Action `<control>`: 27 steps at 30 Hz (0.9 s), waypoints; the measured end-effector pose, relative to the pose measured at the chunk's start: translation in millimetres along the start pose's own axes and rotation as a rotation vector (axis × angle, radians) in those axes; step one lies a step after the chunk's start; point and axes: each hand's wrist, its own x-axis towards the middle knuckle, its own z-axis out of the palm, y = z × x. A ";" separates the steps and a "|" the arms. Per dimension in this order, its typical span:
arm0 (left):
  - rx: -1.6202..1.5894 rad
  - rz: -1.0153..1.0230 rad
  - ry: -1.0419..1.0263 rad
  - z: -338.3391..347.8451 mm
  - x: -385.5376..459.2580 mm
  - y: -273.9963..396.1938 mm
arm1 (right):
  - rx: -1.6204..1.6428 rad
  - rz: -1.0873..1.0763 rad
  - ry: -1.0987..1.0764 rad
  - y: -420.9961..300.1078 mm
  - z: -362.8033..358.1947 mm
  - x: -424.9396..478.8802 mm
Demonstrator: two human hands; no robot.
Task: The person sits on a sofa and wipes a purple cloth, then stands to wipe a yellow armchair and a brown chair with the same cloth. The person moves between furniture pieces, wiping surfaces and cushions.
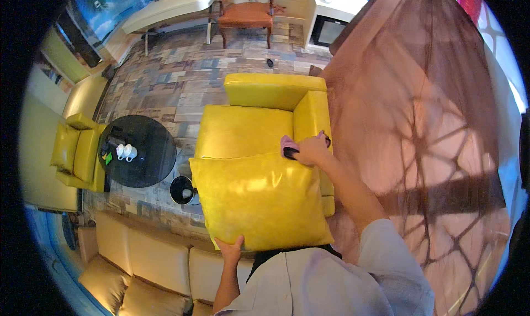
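A large yellow cushion (261, 204) with a shiny, leather-like cover lies tilted over the near part of a yellow armchair (248, 129). My left hand (231, 247) grips the cushion's near left edge, the thumb on top and the other fingers hidden beneath. In my right hand (312, 150) is a folded pink and black cloth (288, 145), held at the far right corner of the cushion, beside the chair's backrest. A second end of the cloth shows past my knuckles. Whether the cloth touches the cushion there, I cannot tell.
Left of the armchair stand a black trash bin (181, 190) and a round black table (145, 158) with white cups (126, 152). Behind it is another yellow armchair (80, 150). A tan sofa (153, 254) sits at lower left, a brown curtain (434, 109) hangs right, and an orange chair (246, 15) stands far ahead.
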 end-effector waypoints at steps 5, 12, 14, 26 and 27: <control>-0.117 0.019 -0.094 0.9 -9.5 47.8 | 0.671 0.109 0.611 27.7 95.6 -38.5; 0.016 0.009 -0.182 -21.0 0.3 21.7 | 0.925 0.140 0.620 -32.0 168.8 -138.2; 0.037 -0.001 -0.222 -21.4 7.0 23.0 | 0.839 0.045 0.540 -23.5 179.6 -171.7; 0.145 0.005 -0.257 -22.9 18.0 24.5 | 1.290 0.037 0.716 14.2 158.6 -20.5; -0.022 -0.125 -0.261 -35.0 30.7 3.3 | 1.371 0.013 0.652 14.4 148.3 -9.3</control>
